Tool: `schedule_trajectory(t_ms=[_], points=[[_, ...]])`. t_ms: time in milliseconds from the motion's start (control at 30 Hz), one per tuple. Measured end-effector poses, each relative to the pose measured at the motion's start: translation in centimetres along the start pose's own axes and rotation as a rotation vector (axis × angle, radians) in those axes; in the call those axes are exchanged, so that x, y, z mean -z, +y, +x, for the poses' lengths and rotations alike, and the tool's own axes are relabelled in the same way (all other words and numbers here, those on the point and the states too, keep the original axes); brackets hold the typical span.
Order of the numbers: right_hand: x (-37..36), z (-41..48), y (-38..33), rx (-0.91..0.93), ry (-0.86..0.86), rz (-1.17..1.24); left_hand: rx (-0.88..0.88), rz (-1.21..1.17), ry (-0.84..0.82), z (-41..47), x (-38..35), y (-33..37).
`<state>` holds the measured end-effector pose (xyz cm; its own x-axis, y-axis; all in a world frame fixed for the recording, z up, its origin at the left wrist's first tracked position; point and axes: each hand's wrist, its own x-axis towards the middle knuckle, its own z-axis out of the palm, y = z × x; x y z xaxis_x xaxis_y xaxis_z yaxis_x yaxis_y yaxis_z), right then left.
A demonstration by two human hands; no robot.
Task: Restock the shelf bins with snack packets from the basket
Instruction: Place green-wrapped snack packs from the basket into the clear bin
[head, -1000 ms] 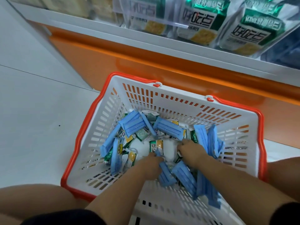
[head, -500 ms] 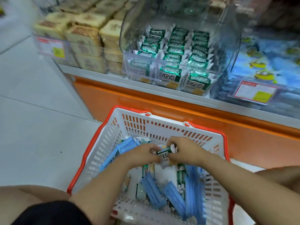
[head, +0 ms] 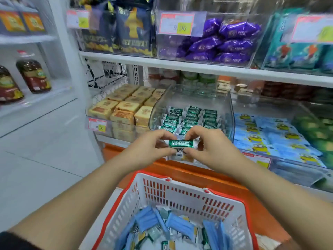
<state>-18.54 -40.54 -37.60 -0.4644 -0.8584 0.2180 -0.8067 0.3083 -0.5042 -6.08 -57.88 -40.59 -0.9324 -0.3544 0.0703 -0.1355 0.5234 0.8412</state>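
My left hand and my right hand pinch a small stack of green-and-white snack packets from either side, held level just in front of the clear plastic shelf bin. Rows of the same green packets stand inside that bin. Below, the white basket with an orange rim holds more green packets mixed with blue packets.
A bin of yellow cake packs stands left of the clear bin, blue cartoon packets right of it. The shelf above carries purple packs and dark blue bags. An orange shelf base runs behind the basket. Bottles stand far left.
Both hands have risen out of the basket with the green packets and now hold them up at the front of the clear bin. The view has tilted up to the shelves.
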Motion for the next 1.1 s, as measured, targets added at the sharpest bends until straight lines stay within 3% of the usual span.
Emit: schedule_trajectory(t_ms=[100, 233, 333, 400, 567, 800, 967, 1100], points=[[1.3, 1.6, -0.1, -0.03, 0.104, 0.003, -0.052, 0.145, 0.096, 1.5, 1.7, 1.5], [1.7, 6.5, 1.9, -0.132, 0.21, -0.01, -0.084, 0.507, 0.215, 5.3, 3.8, 0.2], [2.0, 9.3, 2.8, -0.195, 0.266, 0.0, -0.157, 0.803, 0.196, 6.7, 4.4, 1.1], [1.4, 12.6, 4.0, -0.236, 0.271, -0.012, -0.185, 0.874, 0.235, 8.6, 5.1, 0.7], [-0.3, 21.1, 6.5, -0.284, 0.279, -0.143, -0.098, 0.774, 0.22, 13.9, 6.3, -1.2], [-2.5, 26.7, 11.2, -0.245, 0.317, -0.197, -0.056, 0.363, 0.2, 17.5, 7.2, -3.5], [-4.2, 28.2, 13.3, -0.271, 0.268, -0.209, -0.055, 0.318, 0.216, 18.1, 7.3, -3.8], [-5.1, 29.2, 14.1, -0.28, 0.154, -0.359, -0.063, 0.308, 0.215, 17.8, 7.3, -3.5]])
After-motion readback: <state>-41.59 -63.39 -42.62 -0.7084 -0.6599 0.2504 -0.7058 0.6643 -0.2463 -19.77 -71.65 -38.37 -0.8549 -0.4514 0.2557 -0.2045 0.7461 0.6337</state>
